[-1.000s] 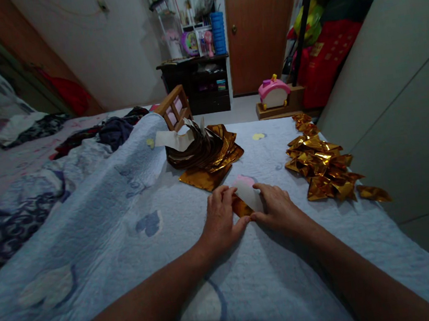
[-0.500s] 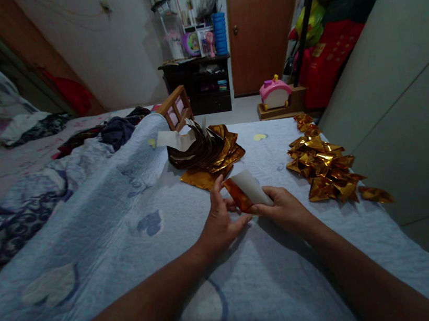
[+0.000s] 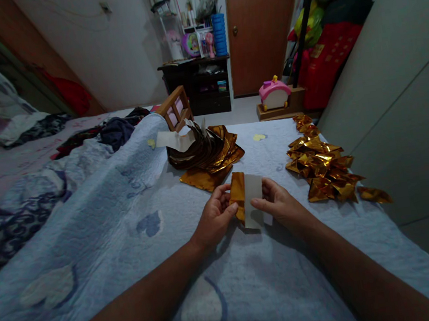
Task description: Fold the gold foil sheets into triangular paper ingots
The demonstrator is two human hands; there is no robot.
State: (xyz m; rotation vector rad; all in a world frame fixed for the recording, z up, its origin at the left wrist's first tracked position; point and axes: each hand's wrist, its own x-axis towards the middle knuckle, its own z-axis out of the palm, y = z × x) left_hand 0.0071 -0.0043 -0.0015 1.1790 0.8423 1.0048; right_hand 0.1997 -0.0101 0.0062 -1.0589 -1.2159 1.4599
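With my left grip (image 3: 215, 219) I pinch the gold side of one gold-and-white sheet (image 3: 253, 189); with my right grip (image 3: 282, 205), closed likewise, its white side. I have this one sheet over the blue quilt (image 3: 255, 287), near one stack of gold paper (image 3: 209, 153). To my right lie one heap of folded gold pieces (image 3: 319, 160), too overlapped to count, and one single piece (image 3: 375, 194) just beside it.

No lettering can be read. The red package (image 3: 334, 63) on the right bears pale marks and a yellowish patch, too small and blurred to decipher; reddish marks on the pink sheet (image 3: 5, 164) are equally unclear.
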